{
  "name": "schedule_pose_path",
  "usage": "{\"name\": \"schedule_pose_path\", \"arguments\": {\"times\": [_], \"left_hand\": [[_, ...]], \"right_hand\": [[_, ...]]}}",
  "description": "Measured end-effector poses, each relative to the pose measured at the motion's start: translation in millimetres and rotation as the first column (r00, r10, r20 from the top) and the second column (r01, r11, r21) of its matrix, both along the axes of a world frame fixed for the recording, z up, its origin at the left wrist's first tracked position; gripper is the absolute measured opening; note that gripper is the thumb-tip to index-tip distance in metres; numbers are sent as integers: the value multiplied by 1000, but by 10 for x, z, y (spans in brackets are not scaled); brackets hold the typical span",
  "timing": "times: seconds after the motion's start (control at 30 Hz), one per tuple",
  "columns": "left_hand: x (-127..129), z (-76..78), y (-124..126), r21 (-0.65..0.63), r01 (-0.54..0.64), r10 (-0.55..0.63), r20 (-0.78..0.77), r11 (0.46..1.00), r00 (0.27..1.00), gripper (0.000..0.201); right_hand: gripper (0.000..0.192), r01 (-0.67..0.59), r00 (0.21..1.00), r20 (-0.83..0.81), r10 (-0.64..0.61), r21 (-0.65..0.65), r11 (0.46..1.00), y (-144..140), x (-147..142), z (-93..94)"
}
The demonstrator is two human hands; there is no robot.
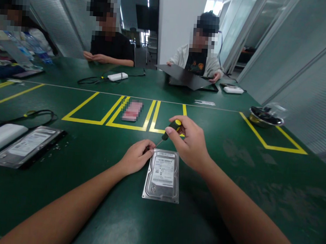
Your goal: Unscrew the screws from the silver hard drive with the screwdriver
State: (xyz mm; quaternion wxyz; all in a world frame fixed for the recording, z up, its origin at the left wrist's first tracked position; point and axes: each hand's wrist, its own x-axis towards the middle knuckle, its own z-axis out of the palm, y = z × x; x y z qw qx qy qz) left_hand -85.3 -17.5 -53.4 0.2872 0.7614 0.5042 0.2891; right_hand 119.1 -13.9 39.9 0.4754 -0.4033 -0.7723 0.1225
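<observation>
A silver hard drive (162, 176) with a white label lies flat on the green table (230, 199) in front of me. My right hand (190, 144) grips the black and yellow handle of a small screwdriver (171, 128), whose tip points down at the drive's far left corner. My left hand (137, 157) rests beside that corner, fingers pinched around the screwdriver's shaft near the tip.
A second hard drive (26, 146) and a white box (0, 136) lie at the left with a black cable (39, 113). A metal bowl (265, 117) sits at the right. Yellow tape boxes (97, 110) mark the table. Three people sit across, one with a black sheet (185, 77).
</observation>
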Motion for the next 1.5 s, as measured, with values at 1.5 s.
{"name": "schedule_pose_path", "arguments": {"times": [1.5], "left_hand": [[11,33,-30,20,-35,36,-55,999,998,11]], "right_hand": [[17,-32,998,63,31,13,999,59,-79,-171]]}}
